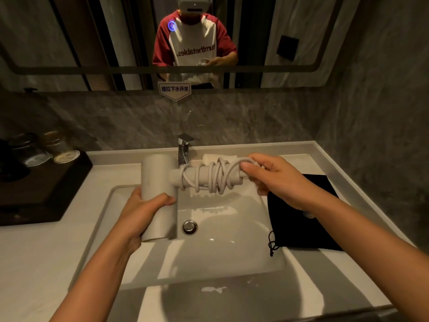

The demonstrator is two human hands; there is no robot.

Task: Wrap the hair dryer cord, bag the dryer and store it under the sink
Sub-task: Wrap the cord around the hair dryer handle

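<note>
A pale grey hair dryer (157,175) is held over the sink basin (222,247). My left hand (141,210) grips its barrel from the left. The handle points to the right, with the white cord (214,176) coiled around it in several loose loops. My right hand (274,180) pinches the cord's end at the tip of the handle. A black drawstring bag (301,212) lies flat on the counter to the right of the basin, its string hanging over the basin's edge.
The chrome faucet (184,147) stands just behind the dryer, and the drain plug (190,227) lies below it. A dark tray (41,182) with glass jars (58,145) fills the left counter. A folded white towel (219,158) lies behind the handle. Above is a mirror (92,43).
</note>
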